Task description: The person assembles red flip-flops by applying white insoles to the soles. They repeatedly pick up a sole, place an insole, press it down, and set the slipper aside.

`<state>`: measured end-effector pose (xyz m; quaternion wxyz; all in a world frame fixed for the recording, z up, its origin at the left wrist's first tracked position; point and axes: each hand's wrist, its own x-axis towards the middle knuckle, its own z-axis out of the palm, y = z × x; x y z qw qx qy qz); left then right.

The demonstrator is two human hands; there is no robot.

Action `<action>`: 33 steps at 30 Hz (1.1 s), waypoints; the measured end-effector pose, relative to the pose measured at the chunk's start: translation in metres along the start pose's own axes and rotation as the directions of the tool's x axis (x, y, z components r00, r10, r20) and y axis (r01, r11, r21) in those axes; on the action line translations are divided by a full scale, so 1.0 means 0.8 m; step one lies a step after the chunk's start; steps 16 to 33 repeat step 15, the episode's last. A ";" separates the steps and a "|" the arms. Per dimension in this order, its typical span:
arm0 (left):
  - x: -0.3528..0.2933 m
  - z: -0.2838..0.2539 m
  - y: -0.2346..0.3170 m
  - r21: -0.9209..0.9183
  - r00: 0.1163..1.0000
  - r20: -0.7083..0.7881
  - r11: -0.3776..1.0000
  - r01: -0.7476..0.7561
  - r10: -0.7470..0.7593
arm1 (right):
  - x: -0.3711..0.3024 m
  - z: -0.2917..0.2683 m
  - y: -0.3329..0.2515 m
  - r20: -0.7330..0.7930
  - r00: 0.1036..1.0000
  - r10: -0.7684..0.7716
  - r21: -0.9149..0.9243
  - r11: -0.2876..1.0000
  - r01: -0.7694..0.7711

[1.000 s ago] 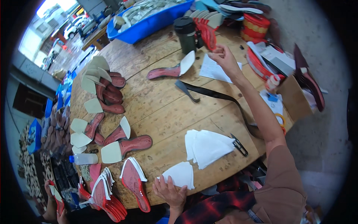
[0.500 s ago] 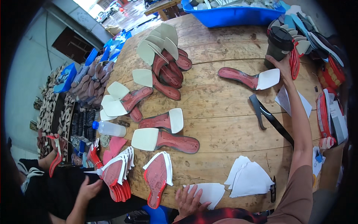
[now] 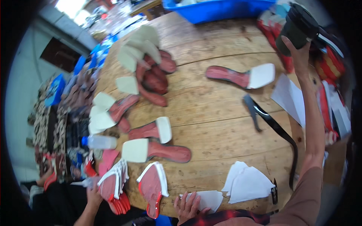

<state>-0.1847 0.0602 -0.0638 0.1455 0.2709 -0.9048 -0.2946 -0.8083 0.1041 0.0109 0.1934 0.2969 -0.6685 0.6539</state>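
Note:
My right hand (image 3: 300, 56) is wrapped round a dark lidded cup (image 3: 297, 32) and holds it in the air at the table's far right. Close to the front edge my left hand (image 3: 187, 208) lies with its fingers apart, resting on a white paper piece (image 3: 212, 199). More white pieces (image 3: 250, 184) are stacked right of it. To its left lies a red-edged insole (image 3: 152, 184) with white trim at its wide end. A reddish insole (image 3: 229, 75) with a white square end is left of my right forearm.
A black curved tool (image 3: 271, 120) lies mid-right, near a white sheet (image 3: 290, 96). Insoles (image 3: 151, 79) are heaped at left, beside a blue-capped bottle (image 3: 100, 142). A co-worker's hand (image 3: 93, 196) is at lower left. A blue bin (image 3: 222, 12) stands at the back.
My right hand has lifted the cup off the table, up and to the right. My left hand stays on the paper. The co-worker's nearer hand has moved onto a nozzle bottle. The view has shifted.

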 end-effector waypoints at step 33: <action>-0.014 0.022 -0.042 0.462 0.976 0.035 0.862 -0.208 0.216 | -0.035 -0.157 0.130 -0.308 0.950 0.057 -0.642 0.724 -0.252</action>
